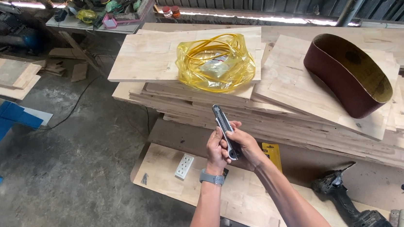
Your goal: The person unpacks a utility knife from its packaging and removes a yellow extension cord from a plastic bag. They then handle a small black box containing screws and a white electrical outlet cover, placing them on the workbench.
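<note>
Both my hands hold a grey and black utility knife (224, 126) upright in front of me, over a low wooden board (169, 179). My left hand (216, 149), with a grey watch on its wrist, grips the lower part of the handle. My right hand (244, 144) wraps the handle from the right side. The knife's tip points up toward a stack of wooden boards (288, 91).
A yellow plastic bag (217, 62) with a coil inside lies on the stack, a brown sanding belt (349, 74) to its right. A white socket block (184, 166) and a yellow tool (272, 153) lie on the low board. A power tool (346, 203) rests bottom right; concrete floor spreads left.
</note>
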